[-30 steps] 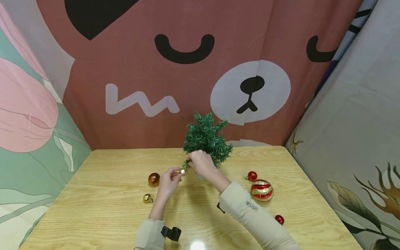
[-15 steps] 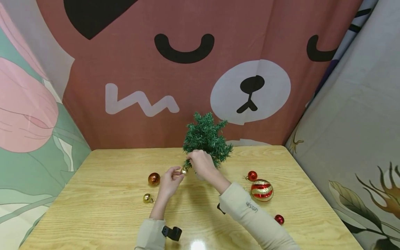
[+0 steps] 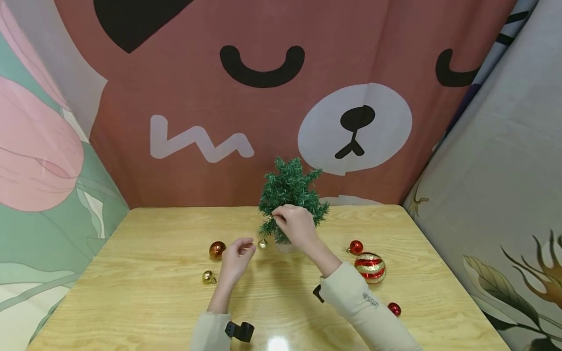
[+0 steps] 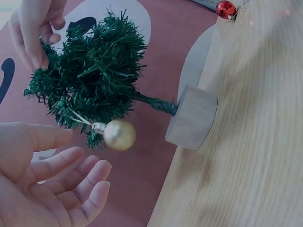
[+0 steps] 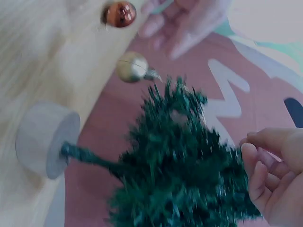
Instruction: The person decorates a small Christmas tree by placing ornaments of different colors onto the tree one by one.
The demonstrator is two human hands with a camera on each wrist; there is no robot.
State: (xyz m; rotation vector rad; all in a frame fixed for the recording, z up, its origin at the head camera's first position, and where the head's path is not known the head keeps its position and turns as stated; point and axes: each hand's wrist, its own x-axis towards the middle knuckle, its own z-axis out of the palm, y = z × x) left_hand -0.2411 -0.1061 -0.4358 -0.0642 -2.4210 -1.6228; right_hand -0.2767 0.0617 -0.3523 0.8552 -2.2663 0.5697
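Observation:
A small green artificial Christmas tree stands upright on a round pale base. From a lower left branch hangs a matte gold bauble by a thin gold loop, clear of the table. My left hand is just left of that bauble, apart from it, its fingers spread and relaxed with nothing between them. At the front of the tree is my right hand, its fingers loosely bent and the fingertips close to the branches. I see nothing held in it.
A brown bauble and a shiny gold bauble lie left of the left hand. On the right lie a red bauble, a large red-and-gold striped bauble and a dark red bauble. A printed curtain hangs behind the wooden table.
My left hand has drawn slightly back from the gold bauble, which now hangs free on the branch. My right hand has moved off the lower branch, to the right and slightly up.

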